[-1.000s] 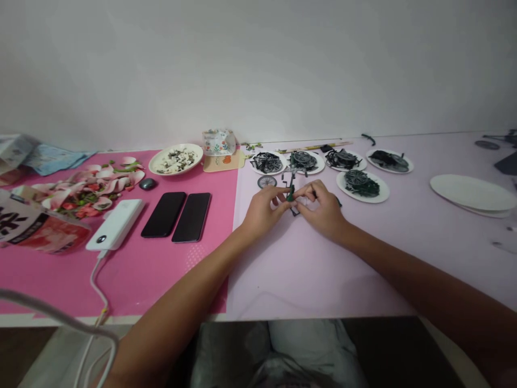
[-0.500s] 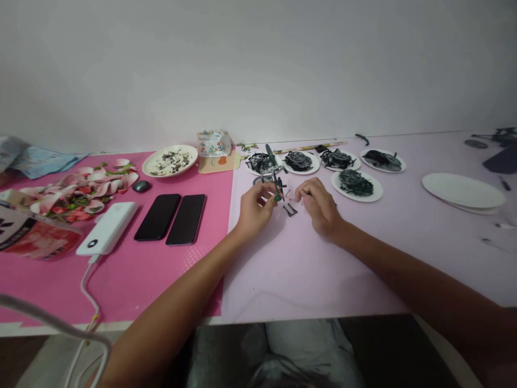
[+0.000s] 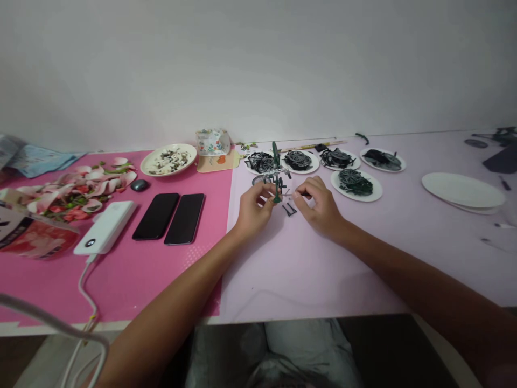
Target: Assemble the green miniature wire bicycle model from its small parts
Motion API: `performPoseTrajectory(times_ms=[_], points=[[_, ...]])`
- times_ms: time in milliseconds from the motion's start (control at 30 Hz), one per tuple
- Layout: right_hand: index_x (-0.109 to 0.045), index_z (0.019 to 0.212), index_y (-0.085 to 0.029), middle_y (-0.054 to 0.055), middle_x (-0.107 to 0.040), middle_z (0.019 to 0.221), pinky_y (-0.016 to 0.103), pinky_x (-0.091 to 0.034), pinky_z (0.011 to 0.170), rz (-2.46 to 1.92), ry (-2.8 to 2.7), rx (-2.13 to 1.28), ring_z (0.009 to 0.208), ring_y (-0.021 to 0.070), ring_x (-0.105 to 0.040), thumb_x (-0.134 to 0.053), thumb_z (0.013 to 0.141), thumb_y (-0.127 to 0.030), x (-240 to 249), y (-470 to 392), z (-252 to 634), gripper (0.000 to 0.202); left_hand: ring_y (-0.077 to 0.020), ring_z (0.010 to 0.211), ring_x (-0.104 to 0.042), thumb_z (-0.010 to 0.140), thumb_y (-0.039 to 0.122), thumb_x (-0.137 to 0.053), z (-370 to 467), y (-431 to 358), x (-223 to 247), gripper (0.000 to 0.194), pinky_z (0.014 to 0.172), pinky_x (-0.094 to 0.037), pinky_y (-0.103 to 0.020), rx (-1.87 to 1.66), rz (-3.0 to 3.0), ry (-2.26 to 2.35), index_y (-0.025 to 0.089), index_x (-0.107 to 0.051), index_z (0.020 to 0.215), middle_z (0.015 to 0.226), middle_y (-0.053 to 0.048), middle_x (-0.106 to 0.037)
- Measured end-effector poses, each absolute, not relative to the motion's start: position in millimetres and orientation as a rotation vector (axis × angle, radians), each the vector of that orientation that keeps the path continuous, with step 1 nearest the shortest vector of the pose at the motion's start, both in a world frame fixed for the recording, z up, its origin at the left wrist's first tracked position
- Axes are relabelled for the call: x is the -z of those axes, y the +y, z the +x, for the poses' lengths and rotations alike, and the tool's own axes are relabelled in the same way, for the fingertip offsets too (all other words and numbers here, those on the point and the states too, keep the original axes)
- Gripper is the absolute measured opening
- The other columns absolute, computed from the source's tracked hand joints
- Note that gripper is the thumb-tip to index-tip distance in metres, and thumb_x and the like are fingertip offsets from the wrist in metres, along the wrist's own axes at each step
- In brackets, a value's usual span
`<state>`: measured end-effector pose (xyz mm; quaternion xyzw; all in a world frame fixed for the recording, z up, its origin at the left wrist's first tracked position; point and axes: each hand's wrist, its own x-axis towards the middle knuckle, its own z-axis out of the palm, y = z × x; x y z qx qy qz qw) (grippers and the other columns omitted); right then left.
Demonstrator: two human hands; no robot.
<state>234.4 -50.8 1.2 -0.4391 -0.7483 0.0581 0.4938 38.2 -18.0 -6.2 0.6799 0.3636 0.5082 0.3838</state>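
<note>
My left hand (image 3: 255, 209) is closed on a small dark green model bicycle (image 3: 276, 171), which stands upright above the lilac tabletop. My right hand (image 3: 321, 206) pinches a thin rod-like tool (image 3: 291, 194) with a dark handle; its tip reaches to the lower part of the model beside my left fingertips. Two small dark forked parts (image 3: 289, 209) lie on the table between and just below the hands. The exact contact point of the tool is too small to make out.
Several white plates (image 3: 377, 193) of dark parts sit behind the hands. White plates (image 3: 462, 191) lie at right. On the pink left side are two phones (image 3: 184, 218), a power bank (image 3: 105, 227), a bowl (image 3: 188, 168) and pink petal-like pieces (image 3: 64, 189).
The model has turned more upright in my left hand. My right hand has brought the thin tool up to the model.
</note>
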Motion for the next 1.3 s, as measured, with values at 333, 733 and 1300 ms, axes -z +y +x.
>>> performPoseTrajectory(times_ms=[333, 733, 1300], points=[[-0.054, 0.08, -0.027, 0.003, -0.058, 0.075, 0.042, -0.044, 0.075, -1.069, -1.819, -0.106, 0.081, 0.0248, -0.051, -0.062, 0.1, -0.025, -0.6, -50.3, 234.0, 0.021, -0.017, 0.08, -0.067, 0.088, 0.019, -0.072, 36.9, -18.8, 5.4, 0.006, 0.064, -0.055, -0.027, -1.259, 1.735, 0.935, 0.02, -0.071, 0.094, 0.095, -0.007, -0.075], [-0.055, 0.08, -0.026, 0.002, -0.058, 0.075, 0.04, -0.043, 0.072, -1.03, -1.819, -0.036, 0.08, 0.023, -0.052, -0.065, 0.098, -0.022, 2.7, -48.5, 234.1, 0.022, -0.0137, 0.075, -0.066, 0.088, 0.013, -0.068, 37.1, -16.3, 7.7, 0.01, 0.059, -0.053, -0.022, -1.301, 1.775, 0.888, 0.019, -0.072, 0.094, 0.092, -0.005, -0.074], [-0.048, 0.068, -0.026, 0.001, -0.052, 0.065, 0.039, -0.043, 0.07, -1.081, -1.805, -0.295, 0.066, 0.0198, -0.052, -0.04, 0.114, -0.049, 4.9, -51.3, 234.6, 0.053, -0.0126, 0.072, -0.066, 0.084, 0.007, -0.066, 34.9, -15.0, 10.5, 0.015, 0.059, -0.051, -0.021, -1.28, 1.816, 0.898, 0.018, -0.072, 0.093, 0.088, -0.004, -0.075]])
